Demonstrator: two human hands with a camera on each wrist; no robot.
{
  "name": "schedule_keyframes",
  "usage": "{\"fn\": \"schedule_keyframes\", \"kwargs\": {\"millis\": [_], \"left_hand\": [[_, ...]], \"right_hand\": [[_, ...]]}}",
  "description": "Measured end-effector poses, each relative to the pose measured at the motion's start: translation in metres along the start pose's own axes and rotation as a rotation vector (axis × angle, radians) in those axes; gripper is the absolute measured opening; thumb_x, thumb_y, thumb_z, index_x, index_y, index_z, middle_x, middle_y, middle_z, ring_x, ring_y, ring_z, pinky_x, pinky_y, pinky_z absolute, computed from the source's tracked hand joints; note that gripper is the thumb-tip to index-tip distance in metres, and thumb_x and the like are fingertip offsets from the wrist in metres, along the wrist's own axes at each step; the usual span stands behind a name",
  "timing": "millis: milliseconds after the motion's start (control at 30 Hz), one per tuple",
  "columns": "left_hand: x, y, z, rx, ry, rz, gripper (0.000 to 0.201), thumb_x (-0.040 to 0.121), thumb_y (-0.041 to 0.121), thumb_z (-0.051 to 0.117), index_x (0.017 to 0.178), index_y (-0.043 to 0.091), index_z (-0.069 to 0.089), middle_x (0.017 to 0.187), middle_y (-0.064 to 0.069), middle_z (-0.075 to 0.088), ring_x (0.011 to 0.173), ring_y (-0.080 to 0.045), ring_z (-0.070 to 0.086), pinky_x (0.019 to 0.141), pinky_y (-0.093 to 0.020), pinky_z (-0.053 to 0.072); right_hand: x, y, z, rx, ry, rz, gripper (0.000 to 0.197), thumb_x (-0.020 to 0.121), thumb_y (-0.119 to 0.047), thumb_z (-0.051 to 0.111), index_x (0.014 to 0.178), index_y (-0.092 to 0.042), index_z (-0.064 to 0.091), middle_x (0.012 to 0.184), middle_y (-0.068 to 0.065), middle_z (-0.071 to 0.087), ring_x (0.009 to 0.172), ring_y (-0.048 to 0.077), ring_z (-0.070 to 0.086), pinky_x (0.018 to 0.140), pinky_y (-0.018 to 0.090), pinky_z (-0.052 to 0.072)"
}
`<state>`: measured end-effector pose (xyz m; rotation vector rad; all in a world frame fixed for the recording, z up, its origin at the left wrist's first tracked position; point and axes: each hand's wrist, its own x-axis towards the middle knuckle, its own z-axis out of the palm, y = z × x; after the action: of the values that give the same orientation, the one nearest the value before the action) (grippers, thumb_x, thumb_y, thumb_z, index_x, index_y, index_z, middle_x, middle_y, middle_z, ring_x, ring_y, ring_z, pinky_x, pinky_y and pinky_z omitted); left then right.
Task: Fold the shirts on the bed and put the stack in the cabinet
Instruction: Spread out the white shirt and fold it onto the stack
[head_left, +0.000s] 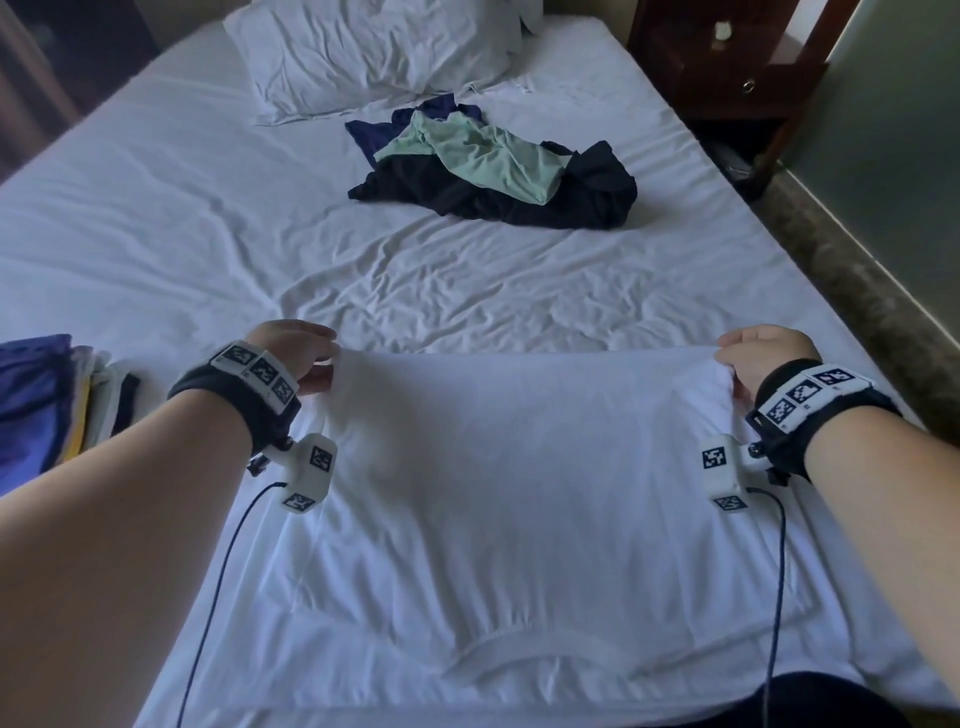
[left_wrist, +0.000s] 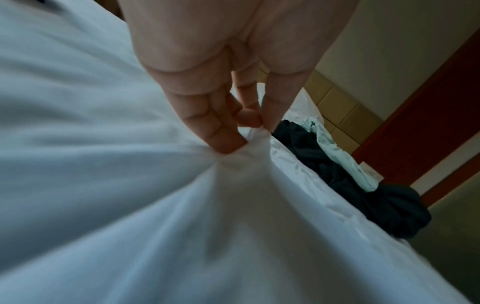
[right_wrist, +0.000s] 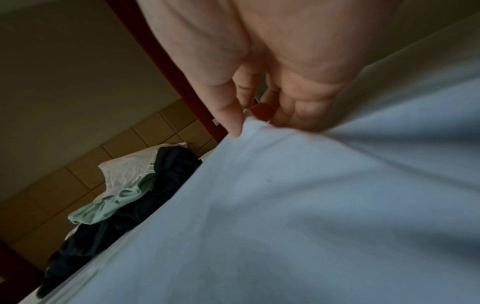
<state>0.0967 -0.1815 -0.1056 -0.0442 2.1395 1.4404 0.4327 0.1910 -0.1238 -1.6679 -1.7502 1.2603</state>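
Note:
A white shirt (head_left: 524, 483) lies spread on the near part of the bed, its collar toward me. My left hand (head_left: 306, 358) pinches its far left corner, and the left wrist view shows fingers and thumb (left_wrist: 233, 142) gathering the cloth (left_wrist: 182, 205). My right hand (head_left: 748, 358) pinches the far right corner (right_wrist: 249, 127), lifting that edge off the sheet. A heap of unfolded shirts (head_left: 493, 166), dark navy with a mint green one on top, sits mid-bed beyond. A stack of folded shirts (head_left: 57, 405) rests at the left edge.
The white bed sheet (head_left: 208, 208) is wrinkled. A pillow (head_left: 363, 52) lies at the head. A dark wooden nightstand (head_left: 727, 57) stands at the upper right, with floor (head_left: 857, 291) along the bed's right side. Cables run from both wrist cameras.

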Motion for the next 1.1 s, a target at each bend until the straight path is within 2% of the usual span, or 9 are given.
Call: {"fn": "schedule_keyframes", "kwargs": {"millis": [133,400,533,600,700,733,800,900,1100], "left_hand": [[-0.001,0.0,0.001,-0.122,0.016,0.028,0.026,0.089,-0.01,0.062,0.109,0.006,0.071,0.099,-0.019,0.073,0.088,-0.034,0.077,0.083,-0.047,0.062],[0.016,-0.009,-0.012,-0.212,0.098,-0.056,0.027,0.08,-0.01,0.075,0.099,0.009,0.075,0.102,-0.021,0.074,0.088,-0.034,0.075,0.079,-0.046,0.063],[0.007,-0.001,-0.012,0.009,0.149,0.028,0.026,0.078,0.001,0.083,0.094,0.021,0.078,0.093,-0.011,0.075,0.078,-0.02,0.069,0.09,-0.038,0.06],[-0.008,0.008,-0.006,0.185,0.169,0.172,0.028,0.083,0.012,0.081,0.108,0.025,0.077,0.102,-0.006,0.074,0.077,-0.012,0.064,0.08,-0.026,0.054],[-0.039,0.009,0.02,0.555,0.087,0.391,0.039,0.093,0.034,0.072,0.131,0.027,0.066,0.128,-0.007,0.067,0.096,-0.015,0.067,0.078,-0.025,0.052],[-0.046,0.001,0.033,0.751,0.002,0.425,0.051,0.094,0.046,0.067,0.142,0.03,0.057,0.147,-0.009,0.054,0.122,-0.025,0.06,0.098,-0.035,0.05],[-0.049,-0.022,0.053,1.084,-0.178,0.358,0.075,0.09,0.073,0.051,0.156,0.043,0.03,0.17,-0.005,0.013,0.156,-0.036,0.012,0.124,-0.054,0.018],[-0.042,-0.05,0.06,1.27,-0.269,0.252,0.083,0.073,0.094,0.025,0.146,0.063,0.002,0.169,0.005,-0.017,0.153,-0.04,-0.02,0.123,-0.063,-0.002],[-0.04,-0.058,0.064,1.314,-0.31,0.153,0.089,0.071,0.1,0.01,0.147,0.064,-0.02,0.16,0.013,-0.037,0.147,-0.033,-0.036,0.121,-0.06,-0.016]], "right_hand": [[0.002,-0.003,0.001,0.008,0.011,-0.01,0.015,0.083,-0.003,0.066,0.082,-0.017,0.071,0.091,0.013,0.072,0.088,0.036,0.07,0.084,0.043,0.06],[0.0,-0.007,-0.001,-0.008,0.082,-0.008,0.021,0.082,-0.005,0.067,0.097,-0.019,0.074,0.098,0.009,0.073,0.09,0.033,0.069,0.085,0.042,0.06],[-0.007,-0.016,-0.002,-0.18,0.166,-0.086,0.027,0.087,-0.009,0.06,0.107,-0.022,0.072,0.111,0.009,0.069,0.098,0.033,0.063,0.085,0.035,0.052],[-0.017,-0.025,0.002,-0.36,0.207,-0.205,0.027,0.088,-0.013,0.058,0.11,-0.021,0.071,0.121,0.013,0.065,0.11,0.038,0.058,0.093,0.042,0.052],[-0.051,-0.031,0.025,-0.547,-0.027,-0.379,0.033,0.092,-0.025,0.059,0.125,-0.021,0.064,0.135,0.012,0.059,0.126,0.037,0.05,0.103,0.044,0.047],[-0.066,-0.029,0.036,-0.644,-0.143,-0.409,0.043,0.093,-0.034,0.059,0.135,-0.023,0.057,0.143,0.01,0.053,0.133,0.035,0.045,0.109,0.044,0.043],[-0.089,-0.02,0.054,-0.862,-0.348,-0.451,0.073,0.092,-0.058,0.055,0.155,-0.029,0.033,0.164,0.006,0.026,0.149,0.032,0.024,0.12,0.046,0.026],[-0.102,0.003,0.068,-1.051,-0.503,-0.382,0.1,0.082,-0.084,0.045,0.16,-0.04,0.0,0.168,-0.004,-0.017,0.155,0.032,-0.012,0.124,0.052,0.002],[-0.091,0.017,0.076,-1.124,-0.566,-0.334,0.12,0.062,-0.103,0.032,0.154,-0.047,-0.02,0.161,-0.009,-0.036,0.151,0.032,-0.028,0.122,0.053,-0.009]]}}
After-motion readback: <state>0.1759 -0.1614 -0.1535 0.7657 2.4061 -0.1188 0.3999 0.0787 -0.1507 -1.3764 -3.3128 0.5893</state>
